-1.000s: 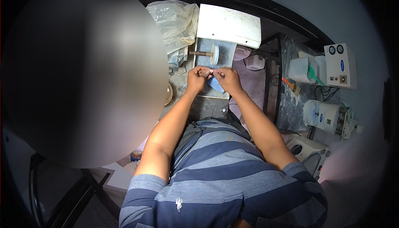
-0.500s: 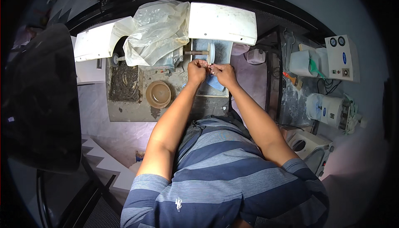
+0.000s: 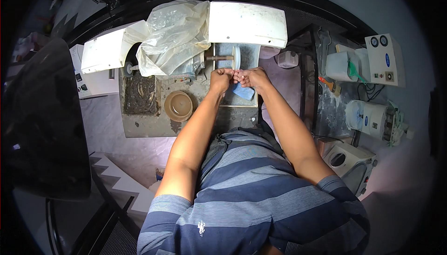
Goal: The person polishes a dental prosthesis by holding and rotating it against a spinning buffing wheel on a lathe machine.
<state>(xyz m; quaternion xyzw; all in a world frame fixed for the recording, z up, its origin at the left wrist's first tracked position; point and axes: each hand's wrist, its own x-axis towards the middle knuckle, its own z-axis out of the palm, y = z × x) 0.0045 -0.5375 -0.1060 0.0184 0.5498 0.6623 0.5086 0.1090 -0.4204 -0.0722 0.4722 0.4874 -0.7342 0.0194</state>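
Left hand [image 3: 220, 81]: fingertips pinched on a small pinkish piece [image 3: 238, 75], partly hidden.
Right hand [image 3: 254, 79]: pinching it too, fingertips meeting the left's.
Pale wheel [image 3: 237, 58]: 12 o'clock, just beyond.
Blue cloth [image 3: 244, 92]: 6 o'clock, near.
Brown bowl [image 3: 166, 107]: 8 o'clock, apart.

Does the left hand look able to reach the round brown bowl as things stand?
Probably yes: the round brown bowl sits beside the left forearm, with nothing visible between it and the left hand, though that hand is near the right hand, possibly holding something small.
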